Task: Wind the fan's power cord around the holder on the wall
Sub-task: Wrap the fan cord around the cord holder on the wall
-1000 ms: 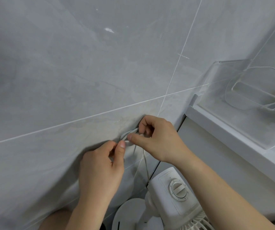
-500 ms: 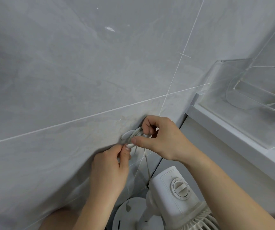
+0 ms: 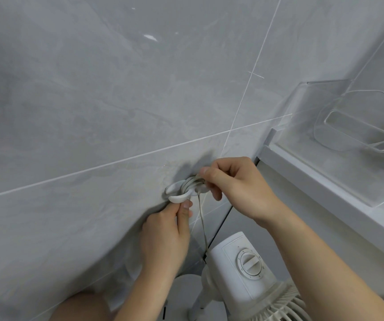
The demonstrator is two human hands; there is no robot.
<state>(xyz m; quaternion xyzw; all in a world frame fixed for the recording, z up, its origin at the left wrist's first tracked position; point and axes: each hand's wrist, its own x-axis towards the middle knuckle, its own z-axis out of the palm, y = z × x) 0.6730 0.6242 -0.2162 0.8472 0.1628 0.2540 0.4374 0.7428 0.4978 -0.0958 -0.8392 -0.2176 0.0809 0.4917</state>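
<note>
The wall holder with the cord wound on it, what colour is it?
White holder, seen in the head view.

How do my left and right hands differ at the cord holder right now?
The left hand sits below the holder, pinching its lower white flap; the right hand is beside it, pinching the wound power cord. The left reaches upward, the right comes in from the side. Both are bare with fingers curled.

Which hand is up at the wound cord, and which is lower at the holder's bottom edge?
The right hand pinches the cord coiled on the holder. The left hand sits below, fingertips at its lower lip.
</note>
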